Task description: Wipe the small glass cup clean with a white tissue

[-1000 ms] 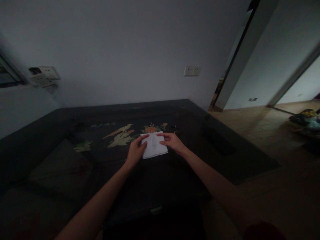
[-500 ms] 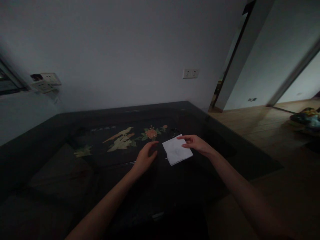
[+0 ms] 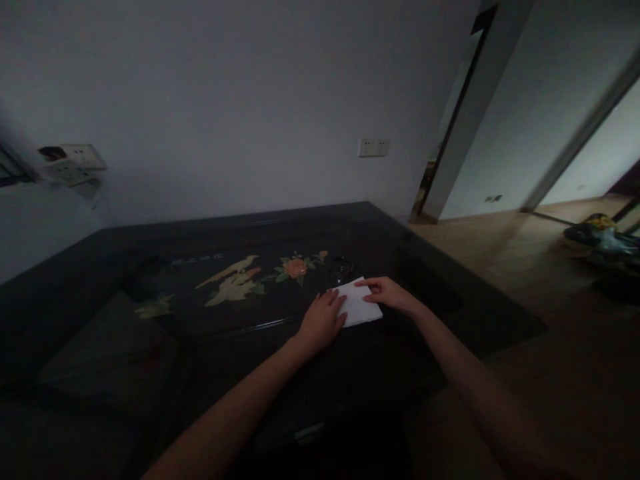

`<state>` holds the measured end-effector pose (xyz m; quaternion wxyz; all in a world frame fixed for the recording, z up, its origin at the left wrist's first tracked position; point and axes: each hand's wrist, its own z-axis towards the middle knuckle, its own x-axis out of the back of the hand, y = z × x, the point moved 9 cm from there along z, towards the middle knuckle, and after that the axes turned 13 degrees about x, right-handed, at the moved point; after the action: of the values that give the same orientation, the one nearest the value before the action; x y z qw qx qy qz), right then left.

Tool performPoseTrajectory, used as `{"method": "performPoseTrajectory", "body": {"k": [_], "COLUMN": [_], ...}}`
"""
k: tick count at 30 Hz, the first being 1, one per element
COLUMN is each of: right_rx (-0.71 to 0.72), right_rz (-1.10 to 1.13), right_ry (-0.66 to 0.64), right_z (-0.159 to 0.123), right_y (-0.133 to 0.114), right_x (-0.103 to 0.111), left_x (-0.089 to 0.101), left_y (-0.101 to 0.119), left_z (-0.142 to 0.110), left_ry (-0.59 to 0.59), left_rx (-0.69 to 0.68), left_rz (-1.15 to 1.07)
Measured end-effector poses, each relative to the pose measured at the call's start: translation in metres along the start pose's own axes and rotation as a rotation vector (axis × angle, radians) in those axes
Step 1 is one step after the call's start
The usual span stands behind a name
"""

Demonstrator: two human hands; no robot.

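Observation:
A folded white sheet of paper (image 3: 361, 309), roughly square, lies low over the dark glossy table (image 3: 280, 373). My left hand (image 3: 323, 320) is at its left edge, fingers over the top corner and thumb at the lower left, closed on that side. At the upper right edge, my right hand (image 3: 390, 293) holds the sheet between thumb and forefinger. Just beyond the paper sits a dark round glassy object (image 3: 341, 267), too dim to name. The paper's left corner is hidden under my left fingers.
The tabletop carries a bird picture (image 3: 233, 283) and a pink flower picture (image 3: 295, 268). Behind the table rises a pale wall with a double socket (image 3: 374, 147). More sockets (image 3: 83, 157) are at the left. Bundled items (image 3: 600, 233) lie on the wooden floor at right.
My left hand has moved right and closed on the paper's left edge. The paper now lies flatter, with my right hand still at its right side. The view has shifted slightly right.

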<state>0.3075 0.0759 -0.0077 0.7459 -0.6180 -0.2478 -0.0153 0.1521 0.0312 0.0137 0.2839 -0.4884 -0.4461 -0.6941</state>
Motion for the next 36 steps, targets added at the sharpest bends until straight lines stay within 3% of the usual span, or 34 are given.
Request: {"method": "performPoseTrajectory", "body": {"k": [3,6,8,11,14,17,29,36], "right_rx": [0.051,0.229,0.346,0.394,0.29,0.19,0.051,0.056], "right_rz": [-0.175,-0.356,-0.453,-0.573,-0.688,-0.804,-0.954,-0.94], "right_ry": [0.078,0.282,0.32,0.151,-0.048,-0.146,-0.244,-0.209], "right_z": [-0.001,-0.005,-0.009,-0.01,-0.015,-0.023,-0.028,-0.031], "right_y": [-0.004,-0.027,-0.041,-0.043,-0.026,-0.012,0.004,0.004], "right_x": [0.011,0.025,0.021,-0.005,-0.026,-0.031,-0.014,-0.009], "left_x": [-0.006,-0.008,-0.009,-0.013,-0.015,-0.016,-0.028,-0.008], "left_y": [0.003,0.004,0.005,0.007,0.008,0.009,0.015,0.005], "left_z": [-0.004,-0.005,-0.004,-0.001,0.0,0.001,0.006,0.007], "left_ry": [-0.028,-0.026,-0.022,-0.023,-0.03,-0.048,-0.072,-0.063], "left_rx": [-0.021,-0.005,0.009,0.024,0.037,0.055,0.106,0.115], "left_rz": [0.061,0.09,0.101,0.104,0.101,0.111,0.11,-0.05]}}
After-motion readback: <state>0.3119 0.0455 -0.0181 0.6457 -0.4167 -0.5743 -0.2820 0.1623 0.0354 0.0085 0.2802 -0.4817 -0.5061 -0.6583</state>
